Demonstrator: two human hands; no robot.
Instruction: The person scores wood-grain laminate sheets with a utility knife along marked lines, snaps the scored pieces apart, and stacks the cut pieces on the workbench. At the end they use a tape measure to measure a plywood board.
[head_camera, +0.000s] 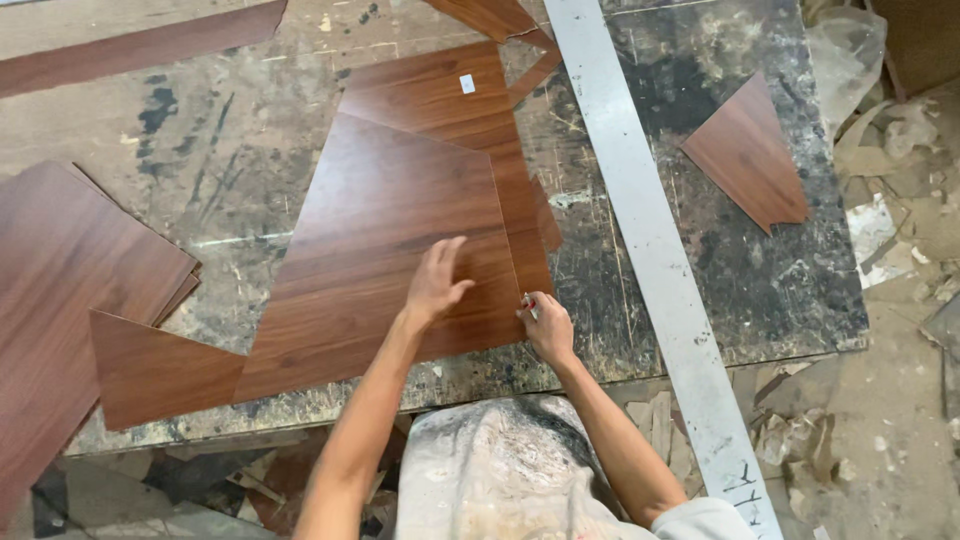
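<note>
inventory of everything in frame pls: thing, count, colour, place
large laminate sheet: 1, walnut brown, centre of table, under both hands
stacked laminate sheets: several, brown, left edge
triangular offcut: 1, brown, front left
small offcut: 1, brown, right on table
laminate strip: 1, brown, top left
straightedge: 1, grey metal, diagonal across the table's right part
worktable: 1, stained grey-brown
scrap and plastic: many, pale, floor at right
left hand: flat on the sheet
right hand: at the sheet's right edge, gripping a small tool, kind unclear
</note>
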